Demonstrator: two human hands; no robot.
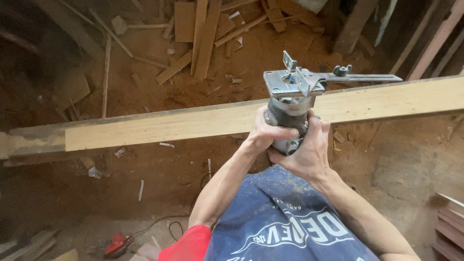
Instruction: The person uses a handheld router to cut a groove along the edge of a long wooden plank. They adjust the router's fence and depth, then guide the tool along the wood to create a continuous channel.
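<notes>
Head view, left hand: my left hand [261, 133] is closed round the left side of the trim router [288, 113], fingers wrapped tight on its grey body.
Head view, right hand: my right hand [309, 150] cups the router from below and the right, its grip shut on the motor housing.
Router: held upside down, its metal base plate [290, 82] facing up, a straight edge guide [367, 76] sticking out to the right.
Plank: a long pale wooden plank [193, 123] runs left to right just behind the router, above the floor.
Floor: sawdust and loose wood offcuts [203, 34] lie beyond the plank; a red power tool [116, 244] lies at the near left.
</notes>
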